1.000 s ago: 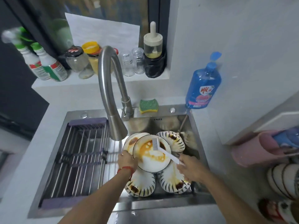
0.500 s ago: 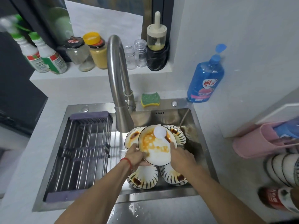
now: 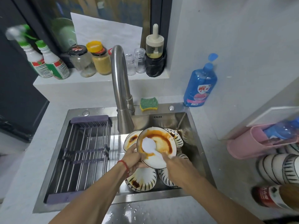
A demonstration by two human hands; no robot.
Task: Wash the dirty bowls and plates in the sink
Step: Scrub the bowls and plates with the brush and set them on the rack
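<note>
Over the steel sink (image 3: 196, 143) I hold a white plate (image 3: 163, 143) smeared with orange-brown sauce, tilted toward me. My left hand (image 3: 133, 157) grips its near-left rim. My right hand (image 3: 175, 165) holds the handle of a white dish brush (image 3: 148, 145), whose round head lies on the plate's face. Under the plate sit several dirty striped bowls and plates (image 3: 143, 179), stacked in the right half of the sink. The faucet spout (image 3: 124, 122) hangs just behind the plate; no water stream shows.
A metal drying rack (image 3: 84, 152) covers the sink's left half. A green-yellow sponge (image 3: 148, 104) and blue soap bottle (image 3: 199, 84) stand behind the sink. Jars and spray bottles line the ledge. Clean striped bowls (image 3: 278, 168) and a pink holder (image 3: 252, 141) are at right.
The brush head has moved from the plate's upper part down to its left centre. The plate has tilted more toward me; both hands stay on plate and brush.
</note>
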